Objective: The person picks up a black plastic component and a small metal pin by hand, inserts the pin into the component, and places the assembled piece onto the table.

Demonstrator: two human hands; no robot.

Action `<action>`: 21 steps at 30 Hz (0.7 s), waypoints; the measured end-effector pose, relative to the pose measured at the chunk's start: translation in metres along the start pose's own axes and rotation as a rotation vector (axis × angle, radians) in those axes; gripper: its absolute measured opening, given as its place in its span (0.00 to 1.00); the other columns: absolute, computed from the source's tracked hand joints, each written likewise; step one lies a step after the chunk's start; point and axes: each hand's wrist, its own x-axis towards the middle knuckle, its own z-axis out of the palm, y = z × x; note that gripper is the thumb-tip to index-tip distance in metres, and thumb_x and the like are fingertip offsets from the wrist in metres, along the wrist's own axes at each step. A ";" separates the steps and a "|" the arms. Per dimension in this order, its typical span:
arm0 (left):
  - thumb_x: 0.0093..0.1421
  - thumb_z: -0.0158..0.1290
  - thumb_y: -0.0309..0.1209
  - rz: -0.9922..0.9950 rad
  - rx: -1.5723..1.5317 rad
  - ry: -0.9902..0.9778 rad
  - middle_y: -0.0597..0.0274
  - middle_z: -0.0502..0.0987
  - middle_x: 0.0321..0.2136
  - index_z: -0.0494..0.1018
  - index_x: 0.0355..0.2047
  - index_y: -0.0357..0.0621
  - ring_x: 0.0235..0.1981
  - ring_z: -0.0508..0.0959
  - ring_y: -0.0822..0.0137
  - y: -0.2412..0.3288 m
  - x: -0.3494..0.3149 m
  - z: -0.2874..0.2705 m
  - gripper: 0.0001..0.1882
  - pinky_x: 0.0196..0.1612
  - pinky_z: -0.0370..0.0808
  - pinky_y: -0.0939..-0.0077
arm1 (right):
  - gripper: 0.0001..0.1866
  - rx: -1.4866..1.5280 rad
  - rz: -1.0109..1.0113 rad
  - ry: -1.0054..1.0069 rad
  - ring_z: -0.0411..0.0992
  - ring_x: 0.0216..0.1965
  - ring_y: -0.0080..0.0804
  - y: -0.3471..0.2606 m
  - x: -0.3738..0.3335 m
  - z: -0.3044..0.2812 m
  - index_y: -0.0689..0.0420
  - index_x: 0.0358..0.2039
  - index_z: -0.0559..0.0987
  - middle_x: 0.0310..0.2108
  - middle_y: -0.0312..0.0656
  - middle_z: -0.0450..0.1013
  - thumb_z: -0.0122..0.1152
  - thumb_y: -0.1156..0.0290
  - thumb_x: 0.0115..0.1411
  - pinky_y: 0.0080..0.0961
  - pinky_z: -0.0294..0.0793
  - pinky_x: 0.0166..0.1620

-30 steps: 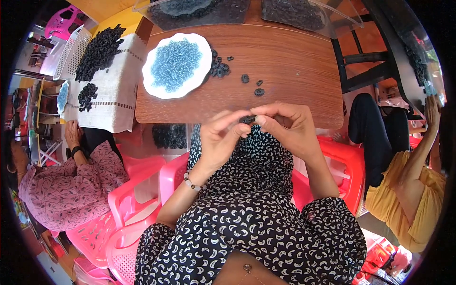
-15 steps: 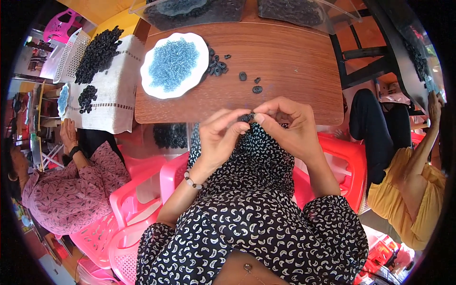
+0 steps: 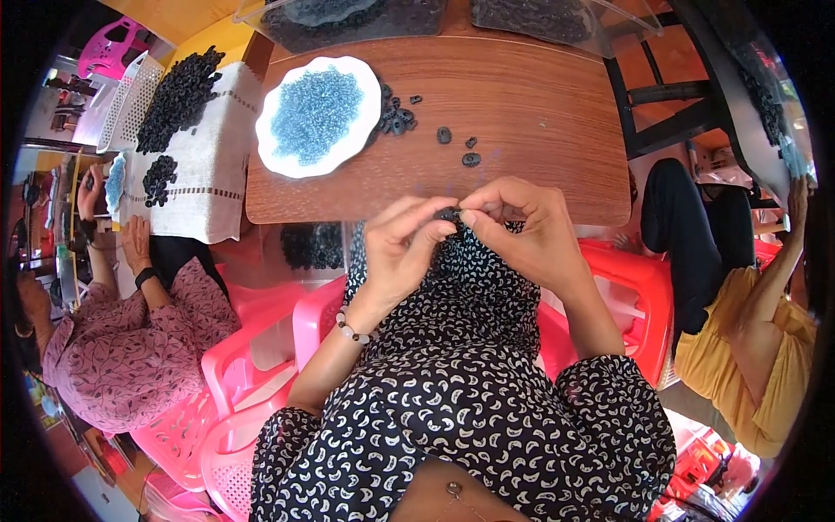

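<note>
My left hand [image 3: 400, 250] is closed in a pinch on a small black ring-like part [image 3: 447, 214], held just in front of the table's near edge. Thumb and forefinger of my right hand [image 3: 529, 228] press together against the same part's right side. Whatever tiny piece they may pinch is hidden. Beyond my hands, a white scalloped plate [image 3: 270, 155] bears a heap of small translucent blue pieces [image 3: 317, 115]. Several black parts [image 3: 398, 120] lie against its right rim. Farther right on the wood are a few loose ones, among them an oval black part [image 3: 470, 159].
The brown wooden table [image 3: 539, 96] has clear plastic bins [image 3: 531, 22] of black parts along its far side. To my left, a person in pink [image 3: 130, 365] sits by a cloth-covered table [image 3: 222, 174] with black heaps. Someone in yellow [image 3: 739, 348] sits at right.
My fingertips have drawn closer together around the black part, covering more of its right side. At left, the person in pink now shows a second, raised hand.
</note>
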 end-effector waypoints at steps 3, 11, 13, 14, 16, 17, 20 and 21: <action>0.59 0.63 0.25 0.009 0.037 -0.008 0.57 0.83 0.36 0.82 0.44 0.38 0.35 0.80 0.68 0.000 0.000 -0.001 0.12 0.38 0.75 0.77 | 0.05 0.000 0.014 -0.009 0.76 0.35 0.17 0.002 0.000 0.000 0.65 0.36 0.83 0.33 0.36 0.80 0.66 0.76 0.61 0.17 0.76 0.39; 0.59 0.62 0.24 0.008 0.088 -0.029 0.55 0.83 0.35 0.82 0.42 0.38 0.35 0.81 0.65 0.002 -0.001 0.001 0.11 0.38 0.76 0.75 | 0.05 0.044 0.046 -0.056 0.75 0.33 0.15 0.005 0.002 -0.001 0.65 0.36 0.82 0.30 0.35 0.79 0.66 0.77 0.61 0.16 0.76 0.38; 0.59 0.62 0.24 0.009 0.082 -0.027 0.55 0.82 0.34 0.82 0.42 0.37 0.35 0.81 0.64 0.000 -0.002 0.002 0.10 0.38 0.76 0.75 | 0.05 0.052 0.061 -0.063 0.74 0.32 0.14 0.006 0.002 -0.001 0.65 0.33 0.81 0.28 0.34 0.78 0.66 0.77 0.61 0.16 0.75 0.37; 0.59 0.62 0.24 0.012 0.076 -0.024 0.55 0.82 0.34 0.82 0.42 0.37 0.34 0.81 0.64 0.000 -0.003 0.003 0.10 0.38 0.76 0.75 | 0.05 0.053 0.062 -0.063 0.74 0.32 0.14 0.005 0.002 -0.001 0.65 0.33 0.81 0.28 0.34 0.78 0.66 0.77 0.61 0.16 0.75 0.37; 0.59 0.61 0.24 0.027 0.088 -0.020 0.56 0.82 0.34 0.81 0.42 0.37 0.33 0.81 0.64 -0.001 -0.004 0.003 0.10 0.37 0.76 0.75 | 0.05 0.039 0.085 -0.081 0.73 0.31 0.14 0.004 0.002 0.000 0.65 0.31 0.80 0.27 0.33 0.77 0.66 0.77 0.61 0.16 0.73 0.35; 0.59 0.61 0.24 0.043 0.099 -0.016 0.56 0.82 0.33 0.81 0.42 0.37 0.32 0.81 0.65 0.000 -0.004 0.003 0.10 0.36 0.76 0.75 | 0.05 0.040 0.086 -0.082 0.73 0.31 0.14 0.003 0.002 0.000 0.65 0.31 0.80 0.27 0.33 0.77 0.66 0.77 0.61 0.16 0.73 0.35; 0.60 0.61 0.23 0.089 0.135 -0.012 0.56 0.82 0.32 0.81 0.41 0.38 0.30 0.80 0.64 0.001 -0.004 0.003 0.09 0.34 0.76 0.75 | 0.06 0.042 0.053 -0.088 0.71 0.30 0.13 0.002 0.001 0.001 0.65 0.30 0.79 0.26 0.32 0.75 0.65 0.77 0.61 0.17 0.72 0.34; 0.60 0.61 0.23 0.088 0.135 -0.012 0.56 0.82 0.32 0.81 0.41 0.38 0.30 0.80 0.64 0.001 -0.004 0.003 0.09 0.34 0.76 0.75 | 0.05 0.049 0.027 -0.074 0.71 0.30 0.14 0.003 0.000 0.002 0.65 0.30 0.78 0.25 0.33 0.75 0.65 0.77 0.61 0.18 0.72 0.35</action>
